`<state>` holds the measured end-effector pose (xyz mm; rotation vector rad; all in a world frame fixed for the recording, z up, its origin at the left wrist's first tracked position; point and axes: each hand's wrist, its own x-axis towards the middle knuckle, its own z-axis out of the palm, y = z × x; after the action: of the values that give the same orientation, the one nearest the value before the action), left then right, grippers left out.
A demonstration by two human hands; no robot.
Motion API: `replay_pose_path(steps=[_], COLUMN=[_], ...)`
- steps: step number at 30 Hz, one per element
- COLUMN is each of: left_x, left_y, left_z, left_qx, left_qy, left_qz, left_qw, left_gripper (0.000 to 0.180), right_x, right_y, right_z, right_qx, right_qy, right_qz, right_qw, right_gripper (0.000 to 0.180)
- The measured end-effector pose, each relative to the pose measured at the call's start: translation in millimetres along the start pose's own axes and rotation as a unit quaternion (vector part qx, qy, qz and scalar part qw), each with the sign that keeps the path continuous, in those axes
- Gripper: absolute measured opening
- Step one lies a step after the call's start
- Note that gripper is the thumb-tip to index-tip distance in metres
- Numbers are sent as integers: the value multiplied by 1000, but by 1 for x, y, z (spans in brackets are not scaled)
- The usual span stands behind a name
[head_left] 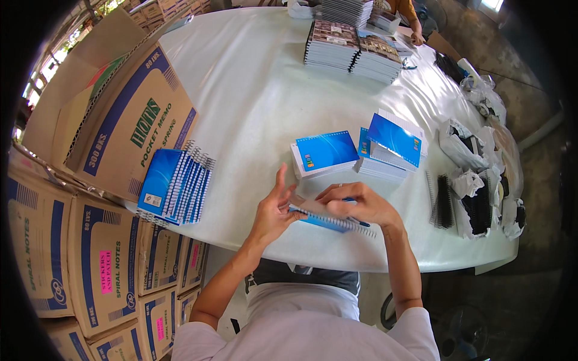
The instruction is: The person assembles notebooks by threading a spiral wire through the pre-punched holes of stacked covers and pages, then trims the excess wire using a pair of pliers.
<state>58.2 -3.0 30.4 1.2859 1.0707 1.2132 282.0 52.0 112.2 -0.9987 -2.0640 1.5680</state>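
Observation:
A small notebook [325,220] with a blue cover lies tilted at the table's near edge, a wire coil [363,230] running along its edge. My left hand [278,209] grips its left end by the thumb, the index finger pointing up. Over its right part, my right hand [360,204] curls round a slim blue tool, mostly hidden by the fingers; its kind cannot be made out. Just beyond my hands sit a stack of blue-covered pads [325,150] and a second, uneven stack [394,141], both with punched holes along an edge.
Coil-bound blue notebooks [171,186] are piled at the left, against an open carton [138,120]. More cartons [102,259] stand below the table's left side. Plastic bags of black coils [475,204] lie at the right. Thick book stacks [331,45] and another person's hand [416,38] are at the far side.

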Motion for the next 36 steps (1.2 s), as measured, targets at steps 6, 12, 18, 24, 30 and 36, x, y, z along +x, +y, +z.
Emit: replay_pose_path(steps=[6, 12, 18, 24, 30, 36], left_x=[-2, -5, 1, -19, -39, -41], left_y=[-5, -1, 7, 14, 15, 7], left_z=[-2, -5, -12, -37, -39, -17], left_qx=[25, -27, 17, 22, 74, 184], left_qy=[-11, -71, -144, -107, 34, 62], left_qz=[6, 13, 8, 28, 88, 102], left_qw=[1000, 997, 989, 994, 993, 976], left_gripper=[113, 86, 50, 50, 59, 61], right_x=[2, -6, -95, -78, -44, -49], right_y=[-1, 0, 3, 37, 70, -2], right_z=[4, 8, -30, 14, 53, 99], right_qx=[3, -106, -396, -457, -513, -365], right_qy=[6, 87, 227, 299, 300, 263], right_qz=[10, -37, 80, -28, -54, -108], right_qw=[1000, 990, 886, 837, 803, 887], right_gripper=[36, 40, 36, 45, 44, 45])
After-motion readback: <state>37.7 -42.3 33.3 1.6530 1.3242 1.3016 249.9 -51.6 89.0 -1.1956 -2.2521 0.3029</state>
